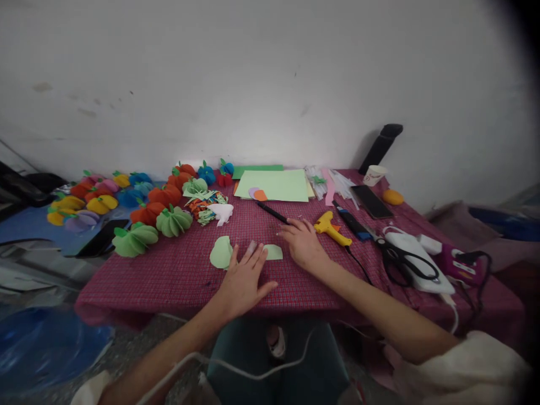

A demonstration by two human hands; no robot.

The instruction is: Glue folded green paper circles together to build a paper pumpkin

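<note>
Spread flat on the checked tablecloth, my left hand [243, 284] has its fingers apart between two pale green paper pieces. One is a rounded piece [221, 252] beside the index side of the fingertips' far left; the other is a small half-round piece [274, 252] by the fingers' right. A pale covering or scrap shows at one fingertip; I cannot tell which. My right hand [307, 245] rests palm down, fingers stretched out, by the near end of a slim black pen-like stick [272, 212]. A yellow glue gun [331, 228] lies just right of it.
Folded-paper pumpkins [164, 196] in several colours crowd the left. Green paper sheets [274, 185] lie at the back, near paper scraps [206, 207]. Rightward are a utility knife [352, 222], black-handled scissors [400, 261], a phone [371, 201], a paper cup [374, 175] and a white power bank [419, 263].
</note>
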